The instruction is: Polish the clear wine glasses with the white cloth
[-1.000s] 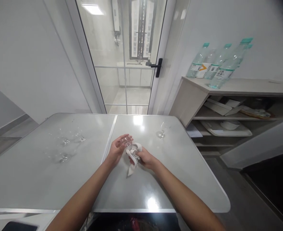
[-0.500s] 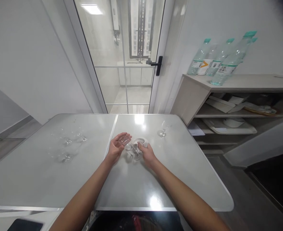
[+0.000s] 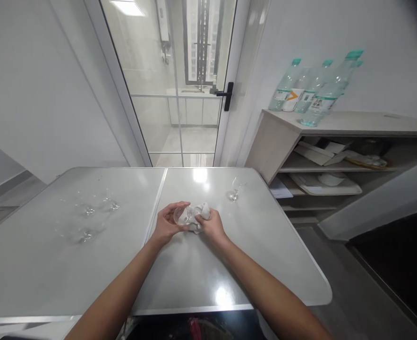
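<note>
Over the middle of the table, my left hand curls its fingers and thumb around the bowl of a clear stemmed glass, which lies sideways between my hands. A crumpled white cloth is pinched in my right hand, thumb on top. The cloth wraps the stem and foot end of the glass, so that part is mostly hidden. Another clear stemmed glass stands a little beyond my right hand.
Three clear glasses stand on the left part of the grey-white table. A metal seam crosses the tabletop. To the right, a wooden shelf unit carries several plastic bottles. A glass door is behind the table.
My left hand, spread beside the glass before, has closed around its bowl. The glass has turned more sideways, with the cloth gathered at its foot end. The whole view has shifted slightly.
</note>
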The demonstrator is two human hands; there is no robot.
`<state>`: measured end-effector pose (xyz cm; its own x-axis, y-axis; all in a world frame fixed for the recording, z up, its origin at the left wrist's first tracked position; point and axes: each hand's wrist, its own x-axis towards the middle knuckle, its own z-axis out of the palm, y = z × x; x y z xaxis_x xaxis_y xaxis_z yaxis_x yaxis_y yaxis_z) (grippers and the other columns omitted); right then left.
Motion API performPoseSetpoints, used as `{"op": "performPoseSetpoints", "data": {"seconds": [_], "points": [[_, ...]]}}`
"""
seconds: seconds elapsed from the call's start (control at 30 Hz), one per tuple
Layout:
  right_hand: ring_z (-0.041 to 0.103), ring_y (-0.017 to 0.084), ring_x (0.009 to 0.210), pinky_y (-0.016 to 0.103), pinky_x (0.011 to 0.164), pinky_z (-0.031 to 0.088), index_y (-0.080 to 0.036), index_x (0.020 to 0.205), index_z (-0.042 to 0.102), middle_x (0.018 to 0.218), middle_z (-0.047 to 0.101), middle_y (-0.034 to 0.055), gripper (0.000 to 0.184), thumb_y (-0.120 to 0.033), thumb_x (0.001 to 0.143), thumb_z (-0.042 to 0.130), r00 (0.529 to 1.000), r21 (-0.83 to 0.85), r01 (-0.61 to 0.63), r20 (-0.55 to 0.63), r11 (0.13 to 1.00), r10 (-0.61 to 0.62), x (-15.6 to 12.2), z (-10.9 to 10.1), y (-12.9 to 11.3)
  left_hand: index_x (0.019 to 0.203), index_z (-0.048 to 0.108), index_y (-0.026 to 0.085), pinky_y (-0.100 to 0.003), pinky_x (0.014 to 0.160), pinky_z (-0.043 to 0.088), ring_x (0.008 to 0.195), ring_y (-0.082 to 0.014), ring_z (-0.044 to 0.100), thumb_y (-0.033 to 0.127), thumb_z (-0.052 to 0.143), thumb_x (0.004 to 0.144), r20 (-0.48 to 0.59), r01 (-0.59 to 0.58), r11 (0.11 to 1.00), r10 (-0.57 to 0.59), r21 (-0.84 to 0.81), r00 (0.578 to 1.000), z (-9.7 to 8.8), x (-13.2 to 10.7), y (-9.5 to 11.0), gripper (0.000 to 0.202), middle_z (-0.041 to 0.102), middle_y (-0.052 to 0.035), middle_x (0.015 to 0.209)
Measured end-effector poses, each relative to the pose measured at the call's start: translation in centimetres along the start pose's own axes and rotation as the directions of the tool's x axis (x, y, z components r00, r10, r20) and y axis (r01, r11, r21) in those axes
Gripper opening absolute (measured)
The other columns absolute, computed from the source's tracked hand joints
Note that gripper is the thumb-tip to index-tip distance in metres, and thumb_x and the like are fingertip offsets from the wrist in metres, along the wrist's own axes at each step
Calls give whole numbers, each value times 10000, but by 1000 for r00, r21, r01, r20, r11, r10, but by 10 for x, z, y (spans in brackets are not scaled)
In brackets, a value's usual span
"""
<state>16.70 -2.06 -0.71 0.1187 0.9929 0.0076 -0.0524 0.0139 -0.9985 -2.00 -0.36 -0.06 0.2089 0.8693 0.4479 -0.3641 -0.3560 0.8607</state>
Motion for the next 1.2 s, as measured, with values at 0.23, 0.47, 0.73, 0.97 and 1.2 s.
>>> {"op": "performPoseSetpoints", "data": {"seconds": [0.23, 0.47, 0.73, 0.97, 1.2], "points": [[610, 206, 738, 292, 695, 468, -207, 1057, 659, 809, 678, 6, 231, -336, 875, 600, 991, -451, 94, -43, 888, -127, -9, -7, -20, 1256, 735, 239, -472, 1154, 496, 1263, -317, 672, 245, 1017, 557, -128, -56, 997, 62, 57, 990, 2, 7, 8, 753, 739, -132, 1288], [640, 185, 902, 272, 788, 491, -226, 1034, 693, 1207, 621, 63, 370, -69, 732, 547, 872, -704, 488, 412, 516, -264, -20, -14, -35, 1283, 720, 245, -479, 1184, 451, 1304, -301, 629, 293, 967, 663, -283, -44, 986, 88, 159, 955, 7, 16, 24, 669, 684, -127, 1376], [673, 173, 788, 293, 662, 474, -301, 1445, 506, 1475, 539, 66, 675, -161, 789, 577, 782, -747, 605, 623, 275, -29, -35, -1, -43, 1298, 711, 255, -502, 1163, 451, 1334, -322, 606, 330, 973, 651, -252, -3, 986, 46, 168, 967, 6, 14, 17, 702, 665, -144, 1410], [718, 235, 989, 337, 770, 539, -289, 1452, 508, 1608, 475, 58, 639, -203, 821, 562, 775, -759, 600, 630, 253, 53, -36, 3, -43, 1334, 698, 265, -506, 1165, 437, 1346, -327, 602, 322, 960, 675, -226, 13, 985, 27, 173, 974, 5, 13, 13, 712, 644, -146, 1448], [722, 239, 1003, 350, 794, 543, -282, 1422, 531, 1605, 487, 65, 608, -190, 822, 569, 769, -756, 596, 635, 271, 79, -35, 4, -43, 1323, 702, 260, -503, 1159, 439, 1331, -324, 613, 337, 966, 662, -230, 16, 985, 25, 173, 973, 3, 14, 9, 716, 652, -148, 1436]]}}
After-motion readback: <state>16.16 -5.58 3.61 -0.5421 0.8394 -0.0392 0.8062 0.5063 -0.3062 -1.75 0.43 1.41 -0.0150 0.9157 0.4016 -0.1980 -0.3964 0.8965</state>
